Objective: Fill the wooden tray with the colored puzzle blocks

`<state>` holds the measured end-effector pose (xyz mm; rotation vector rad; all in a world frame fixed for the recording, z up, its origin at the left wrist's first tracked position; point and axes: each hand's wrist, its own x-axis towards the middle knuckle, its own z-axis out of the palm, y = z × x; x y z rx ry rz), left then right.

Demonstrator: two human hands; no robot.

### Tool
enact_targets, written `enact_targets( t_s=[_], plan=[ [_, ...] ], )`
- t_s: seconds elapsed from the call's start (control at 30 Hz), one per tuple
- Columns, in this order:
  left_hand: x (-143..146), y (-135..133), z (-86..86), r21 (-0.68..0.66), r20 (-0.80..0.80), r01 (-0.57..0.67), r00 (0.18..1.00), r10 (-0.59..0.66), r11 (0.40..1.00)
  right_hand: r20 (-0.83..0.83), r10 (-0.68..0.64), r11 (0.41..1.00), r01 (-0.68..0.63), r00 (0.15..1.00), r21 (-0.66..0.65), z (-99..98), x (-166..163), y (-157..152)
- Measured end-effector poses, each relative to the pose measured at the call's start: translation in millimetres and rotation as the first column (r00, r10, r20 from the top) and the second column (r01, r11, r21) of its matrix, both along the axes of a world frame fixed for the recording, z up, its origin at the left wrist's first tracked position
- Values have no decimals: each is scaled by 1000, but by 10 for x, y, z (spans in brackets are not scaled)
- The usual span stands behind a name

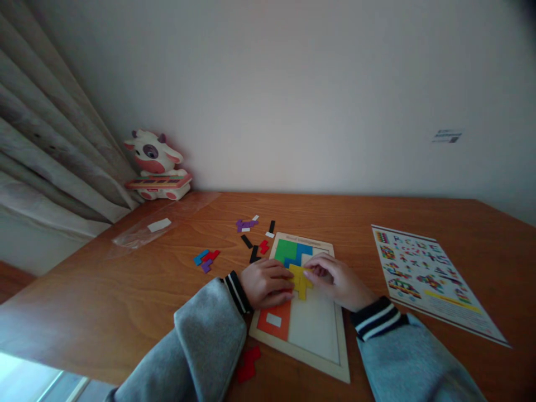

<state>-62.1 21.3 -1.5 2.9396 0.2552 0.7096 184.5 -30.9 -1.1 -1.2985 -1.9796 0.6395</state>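
A yellow block puzzle piece (301, 283) lies at the middle of a wooden-framed puzzle board (312, 365). My left hand (268, 283) rests over the board's left side, its fingers curled together against the piece's left edge. From the right, my right hand (337, 279) pinches the same piece between thumb and fingers. Green (286, 250) and blue (305, 252) pieces fill the board's top left. An orange-red piece (278, 329) with a small white rectangle on it sits at the lower left, partly under my left hand. The board's right side shows bare pale base.
Loose red (249, 365), purple (246, 224) and black (247, 241) pieces lie left of the board, with a mixed pile (206, 259) farther left. A printed pattern sheet (431, 279) lies right. A clear plastic bag (138, 234) and a cow toy keyboard (157, 167) are back left.
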Motion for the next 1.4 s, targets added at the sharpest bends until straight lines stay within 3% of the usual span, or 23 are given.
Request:
enact_targets(
  t_s=[0.1,0.2,0.33,0.43,0.63,0.8,0.97,1.07,1.23,1.4],
  plan=[
    [-26,16,39,20,23,-49,999,48,999,-21,-93,996,93,995,11,-19,28,16],
    [-94,83,78,22,85,-201,976,199,979,-18,-242,969,243,970,39,-42,92,43],
    [-214,218,71,-14,176,-452,877,447,892,37,-422,902,416,906,117,-89,187,89],
    [-263,277,48,-24,177,-527,834,522,850,93,-488,871,476,868,123,-157,243,123],
    [-309,300,24,-5,182,-545,824,536,839,102,-537,843,527,837,113,-252,298,103],
    [-540,257,68,-77,232,-577,783,578,813,103,-523,850,510,846,132,-254,314,-86],
    [-715,-200,146,-134,103,-384,911,399,913,104,-485,869,465,868,172,-272,335,-306],
    [-735,-567,133,-145,-6,-306,951,308,941,96,-478,869,455,873,197,-276,352,-422],
    [-847,-887,73,-100,-112,-367,928,356,925,96,-474,868,446,875,220,-287,392,-599],
    [-1017,-810,-36,-51,-93,-475,878,469,879,169,-449,876,395,877,277,-300,421,-683]
  ],
)
